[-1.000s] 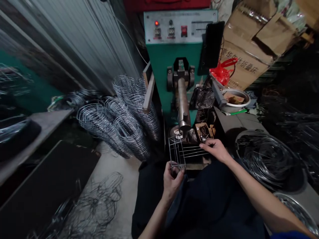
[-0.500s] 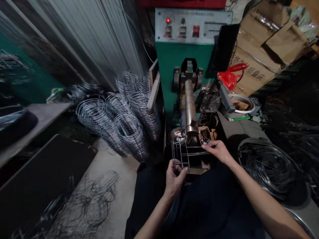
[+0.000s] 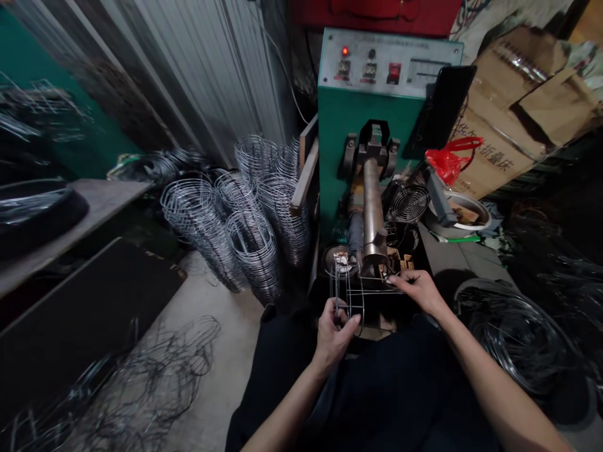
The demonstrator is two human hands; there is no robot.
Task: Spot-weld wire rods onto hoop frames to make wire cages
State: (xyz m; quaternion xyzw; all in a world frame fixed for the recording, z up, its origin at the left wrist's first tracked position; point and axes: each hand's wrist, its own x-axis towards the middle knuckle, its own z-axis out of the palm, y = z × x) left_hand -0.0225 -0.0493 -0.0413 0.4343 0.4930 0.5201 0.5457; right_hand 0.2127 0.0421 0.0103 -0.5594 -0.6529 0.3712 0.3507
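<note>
My left hand (image 3: 335, 333) is closed around the near end of a bent wire frame (image 3: 372, 292), thumb on top and fingers curled under the wires. To the right, my right hand (image 3: 421, 291) pinches the frame's far right end between thumb and fingertips; the exact bit it grips is too small to make out. The frame hangs just below the tip of a thick metal cylinder arm (image 3: 374, 213). That arm juts toward me from a green machine (image 3: 343, 157) with a lit red lamp. I cannot tell whether wire and arm touch.
Tall stacks of wire rings (image 3: 252, 251) stand on the floor at left. Loose tangled wire (image 3: 164, 370) lies in front of them. On my right is a round container of wires (image 3: 513, 326), with a white bowl (image 3: 485, 210) and cardboard boxes (image 3: 518, 107) behind.
The view has shifted, so the machine sits further right and lower. Both hands keep their hold on the wire frame, which looks slightly turned at its near end.
</note>
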